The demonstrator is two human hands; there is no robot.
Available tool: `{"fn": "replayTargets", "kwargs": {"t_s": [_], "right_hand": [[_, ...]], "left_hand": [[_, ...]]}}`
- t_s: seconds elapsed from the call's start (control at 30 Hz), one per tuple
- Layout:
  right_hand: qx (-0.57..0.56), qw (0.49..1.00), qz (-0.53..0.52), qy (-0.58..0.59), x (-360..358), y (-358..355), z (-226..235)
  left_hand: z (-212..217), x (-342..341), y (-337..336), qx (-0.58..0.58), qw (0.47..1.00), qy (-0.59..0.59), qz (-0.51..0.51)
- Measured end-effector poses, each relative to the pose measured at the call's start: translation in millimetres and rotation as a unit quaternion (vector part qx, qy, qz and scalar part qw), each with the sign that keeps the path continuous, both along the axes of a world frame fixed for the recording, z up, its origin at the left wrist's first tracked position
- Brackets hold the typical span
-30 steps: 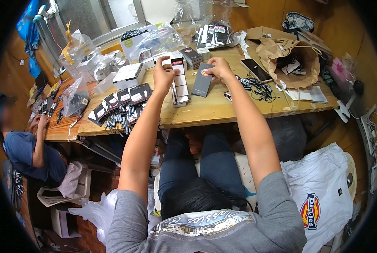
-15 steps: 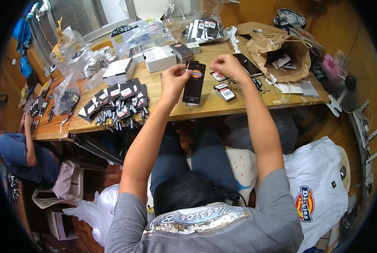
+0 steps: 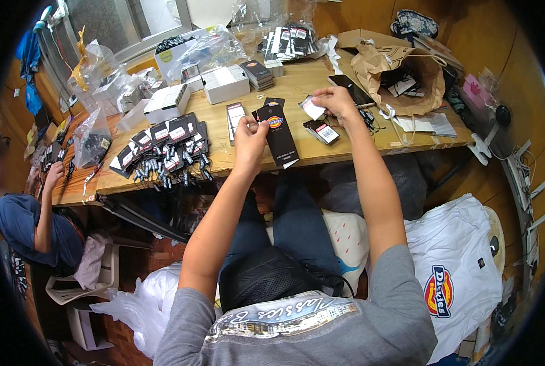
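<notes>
My left hand (image 3: 250, 143) is closed on long black hang tags (image 3: 280, 141) with a coloured logo, held tilted above the table's front edge; a white edge shows behind them. Off to the right, my right hand (image 3: 338, 105) pinches a small white tag (image 3: 312, 108), lifted off the table. Just below it lies a small stack of black-and-white tags (image 3: 322, 132). Beside my left fingers lies a white label strip (image 3: 235, 121) with a dark border. A heap of black tags with cords (image 3: 169, 146) covers the table farther left.
White boxes of cards (image 3: 225, 85) and a stack of dark tags (image 3: 257, 74) stand behind. At right are a phone (image 3: 353, 90) and an open brown paper bag (image 3: 370, 76). Another person's arm (image 3: 46, 201) reaches the far-left table. A white shirt (image 3: 461, 256) lies at lower right.
My right hand has taken hold of a small white tag and raised it. My left hand has come down and nearer with the black tags, now tilted the other way, uncovering the label strip.
</notes>
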State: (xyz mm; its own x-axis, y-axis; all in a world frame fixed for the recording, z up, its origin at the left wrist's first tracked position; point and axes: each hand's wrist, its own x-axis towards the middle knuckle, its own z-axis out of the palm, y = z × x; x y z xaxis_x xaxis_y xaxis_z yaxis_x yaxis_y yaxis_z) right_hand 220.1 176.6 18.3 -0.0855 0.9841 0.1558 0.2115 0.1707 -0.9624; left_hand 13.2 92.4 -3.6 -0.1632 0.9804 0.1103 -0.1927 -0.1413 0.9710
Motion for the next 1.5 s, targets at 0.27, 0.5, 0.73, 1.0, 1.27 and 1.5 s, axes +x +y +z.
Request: {"fn": "replayTargets", "kwargs": {"t_s": [0.27,0.5,0.73,1.0,1.27,1.5], "right_hand": [[0.123,0.987,0.026,0.095,-34,-70,8],[0.197,0.904,-0.183,-0.331,-20,-120,-7],[0.147,0.924,-0.132,-0.327,-32,-62,-26],[0.112,0.836,-0.271,-0.463,56,-40,-17],[0.202,0.971,-0.126,0.031,68,-24,12],[-0.001,0.908,0.198,0.370,-8,-105,30]], "left_hand": [[14,41,-22,0.065,0.991,-0.113,-0.025],[1,12,-36,0.076,0.992,-0.101,0.020],[-4,15,-54,0.042,0.993,-0.105,-0.035],[-19,0,-69,-0.024,0.972,-0.196,-0.128],[-18,12,-77,-0.032,0.956,-0.195,-0.217],[5,26,-89,0.007,0.939,-0.184,-0.292]]}}
